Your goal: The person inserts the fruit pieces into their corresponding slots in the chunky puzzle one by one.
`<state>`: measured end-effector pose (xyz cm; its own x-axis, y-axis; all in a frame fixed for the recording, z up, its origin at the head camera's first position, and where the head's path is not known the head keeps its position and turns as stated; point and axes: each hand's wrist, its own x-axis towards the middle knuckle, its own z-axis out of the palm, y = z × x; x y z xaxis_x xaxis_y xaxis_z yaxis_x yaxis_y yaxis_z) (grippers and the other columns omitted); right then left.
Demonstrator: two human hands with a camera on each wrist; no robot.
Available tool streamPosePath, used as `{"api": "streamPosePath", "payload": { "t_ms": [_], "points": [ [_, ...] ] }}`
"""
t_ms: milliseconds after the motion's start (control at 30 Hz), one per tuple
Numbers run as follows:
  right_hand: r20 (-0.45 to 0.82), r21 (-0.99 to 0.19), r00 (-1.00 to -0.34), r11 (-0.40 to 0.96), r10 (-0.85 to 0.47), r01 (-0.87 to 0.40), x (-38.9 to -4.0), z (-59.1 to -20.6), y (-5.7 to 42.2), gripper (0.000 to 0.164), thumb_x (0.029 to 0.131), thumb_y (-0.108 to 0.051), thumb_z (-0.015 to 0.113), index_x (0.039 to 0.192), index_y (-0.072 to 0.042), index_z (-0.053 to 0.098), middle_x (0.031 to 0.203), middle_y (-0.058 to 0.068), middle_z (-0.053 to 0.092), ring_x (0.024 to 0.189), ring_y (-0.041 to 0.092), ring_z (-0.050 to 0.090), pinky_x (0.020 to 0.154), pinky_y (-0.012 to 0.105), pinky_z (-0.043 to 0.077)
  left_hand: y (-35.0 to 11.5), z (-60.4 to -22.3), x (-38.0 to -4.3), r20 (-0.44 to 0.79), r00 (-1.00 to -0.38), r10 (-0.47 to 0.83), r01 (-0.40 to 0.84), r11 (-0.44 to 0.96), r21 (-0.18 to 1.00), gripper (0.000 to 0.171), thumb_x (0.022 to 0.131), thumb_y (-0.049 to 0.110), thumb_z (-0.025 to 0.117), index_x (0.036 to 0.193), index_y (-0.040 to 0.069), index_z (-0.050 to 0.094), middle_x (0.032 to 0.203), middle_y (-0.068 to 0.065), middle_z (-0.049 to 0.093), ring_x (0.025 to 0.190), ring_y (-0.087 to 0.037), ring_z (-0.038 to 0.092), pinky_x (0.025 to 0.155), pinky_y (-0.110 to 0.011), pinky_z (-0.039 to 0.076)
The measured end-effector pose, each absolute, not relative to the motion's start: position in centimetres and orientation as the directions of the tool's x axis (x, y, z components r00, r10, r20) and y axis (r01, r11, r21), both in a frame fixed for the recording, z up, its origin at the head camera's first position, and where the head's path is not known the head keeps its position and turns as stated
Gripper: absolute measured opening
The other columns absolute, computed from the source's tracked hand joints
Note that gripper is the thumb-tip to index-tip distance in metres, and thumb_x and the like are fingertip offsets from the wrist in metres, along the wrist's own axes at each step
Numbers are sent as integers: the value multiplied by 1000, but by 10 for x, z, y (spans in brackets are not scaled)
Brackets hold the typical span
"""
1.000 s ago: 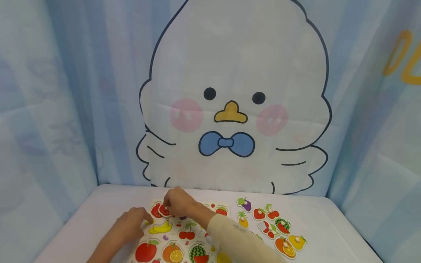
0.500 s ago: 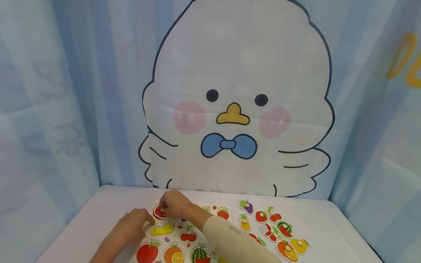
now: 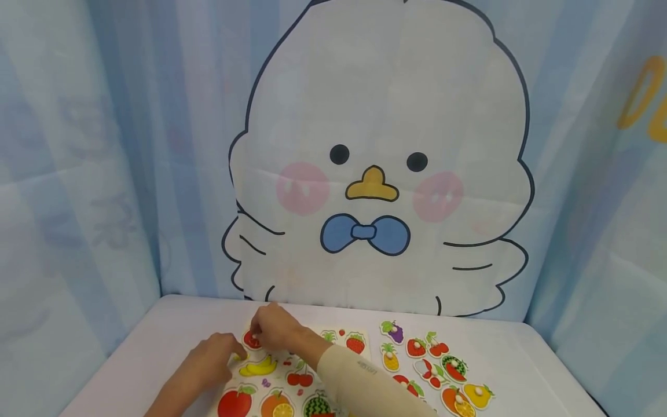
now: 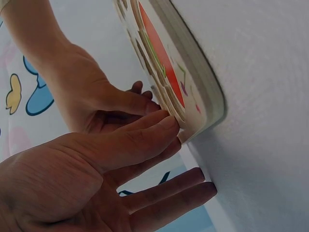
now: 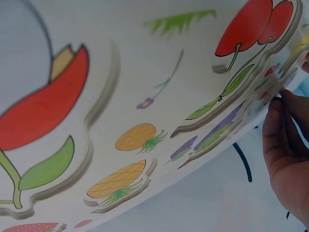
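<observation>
A fruit puzzle board (image 3: pixel 276 379) lies on the white table, with printed recesses including bananas (image 3: pixel 259 366), cherries (image 3: pixel 299 379) and a red apple (image 3: pixel 234 401). My right hand (image 3: pixel 274 327) is over its far left corner, fingertips pinching a red pomegranate piece (image 3: pixel 250 340) at the pomegranate recess. In the right wrist view, that hand (image 5: pixel 289 159) has thumb and fingers together low over the board; the piece is hidden there. My left hand (image 3: pixel 213 354) is at the board's left edge. The left wrist view shows its thumb and index finger pinching the board edge (image 4: pixel 205 104), other fingers stretched out.
Right of the board lie several loose knobbed fruit pieces: grapes (image 3: pixel 392 331), pineapple (image 3: pixel 389 357), cherries piece (image 3: pixel 438 346), watermelon (image 3: pixel 454 368), pear (image 3: pixel 478 395) and orange (image 3: pixel 458 402). A curtain with a cartoon bird (image 3: pixel 375 278) hangs behind the table.
The pomegranate piece, held in my right hand, has shifted slightly left and now overlaps the printed pomegranate it lay beside. My left hand stays at the board's edge. The head view has shifted slightly.
</observation>
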<state>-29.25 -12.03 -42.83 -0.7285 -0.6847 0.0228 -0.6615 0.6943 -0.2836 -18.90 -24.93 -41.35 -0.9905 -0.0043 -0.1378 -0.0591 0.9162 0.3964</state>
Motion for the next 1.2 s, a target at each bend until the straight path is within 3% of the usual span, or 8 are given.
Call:
{"api": "streamPosePath", "payload": {
  "t_ms": [933, 1200],
  "points": [
    [-34, -338, -748, 712, -663, -616, -295, -429, -115, 17, 86, -19, 72, 101, -26, 73, 90, -14, 66, 75, 1, 54, 70, 12, 50, -246, -417, -194, -136, -991, -5, -56, 924, 378, 30, 70, -1, 79, 95, 13, 69, 96, -3, 61, 86, -21, 52, 89, -53, 50],
    [13, -343, -724, 677, -690, -651, -294, -420, -105, 18, 86, -19, 71, 102, -27, 72, 84, -14, 59, 73, 2, 52, 58, 11, 47, -249, -417, -192, -126, -992, 2, -46, 925, 377, 31, 70, 0, 79, 95, 13, 69, 97, -2, 61, 85, -21, 51, 89, -54, 49]
  ]
}}
